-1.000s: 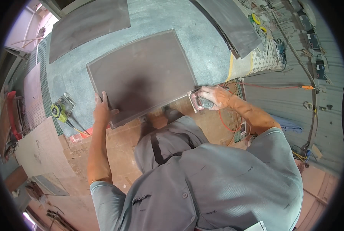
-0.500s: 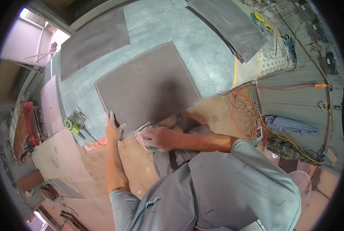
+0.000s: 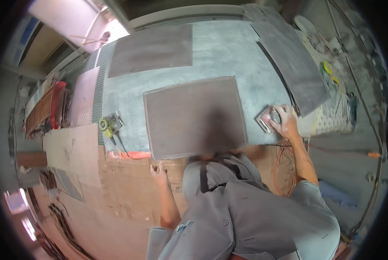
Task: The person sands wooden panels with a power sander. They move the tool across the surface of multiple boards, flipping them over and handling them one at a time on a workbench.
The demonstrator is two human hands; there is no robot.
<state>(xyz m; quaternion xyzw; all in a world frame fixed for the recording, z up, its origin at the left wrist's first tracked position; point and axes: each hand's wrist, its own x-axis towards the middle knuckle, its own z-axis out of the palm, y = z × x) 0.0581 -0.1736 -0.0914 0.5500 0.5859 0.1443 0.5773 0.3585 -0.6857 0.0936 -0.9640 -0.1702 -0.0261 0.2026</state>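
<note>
A grey-brown rectangular panel (image 3: pixel 181 117) lies flat on the pale blue-green tabletop (image 3: pixel 220 52), its near edge close to my body. To the right of the panel, my right hand (image 3: pixel 285 122) is wrapped round a squarish sanding block (image 3: pixel 264 120) with a pale, reddish edge, on or just over the tabletop. The fingers hide part of the block. Just off the panel's near left corner, my left hand (image 3: pixel 160 173) holds nothing, its fingers apart.
A green power sander (image 3: pixel 107 125) with a cord sits left of the panel. Another dark panel (image 3: pixel 155 50) lies behind, and stacked panels (image 3: pixel 291 60) line the right. Orange cables (image 3: pixel 283 169) hang near my right arm. Brown cardboard (image 3: pixel 124 184) covers the area near my left arm.
My right hand has carried the sanding block from the panel's near left corner over to its right side. My left hand has let go of the panel's edge. The view has turned.
</note>
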